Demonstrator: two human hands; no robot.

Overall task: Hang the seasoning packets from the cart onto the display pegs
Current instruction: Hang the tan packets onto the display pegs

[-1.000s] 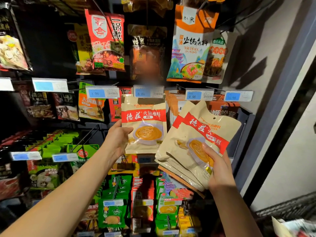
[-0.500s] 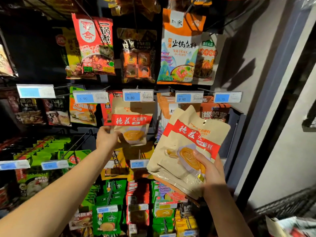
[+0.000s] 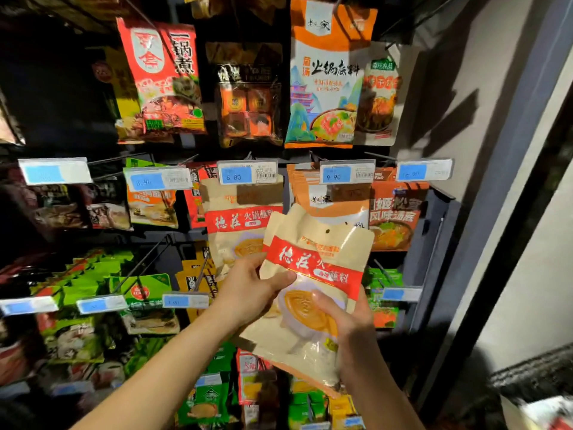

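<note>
My right hand [image 3: 344, 324] grips a stack of beige seasoning packets [image 3: 313, 274] with a red band, thumb across the front. My left hand [image 3: 251, 290] holds the left edge of the front packet, thumb on its face. Behind them, one matching packet [image 3: 238, 225] hangs on the peg under the 6.80 price tag [image 3: 246, 175].
Rows of pegs carry other packets: red and orange ones above [image 3: 322, 76], orange ones [image 3: 397, 212] to the right, green ones [image 3: 93, 274] lower left. A bare peg [image 3: 145, 265] sticks out at the left. A grey wall [image 3: 496, 119] bounds the rack on the right.
My left hand has left the packet hanging on the peg and come down to the stack. The stack in my right hand has moved left, in front of the hung packet.
</note>
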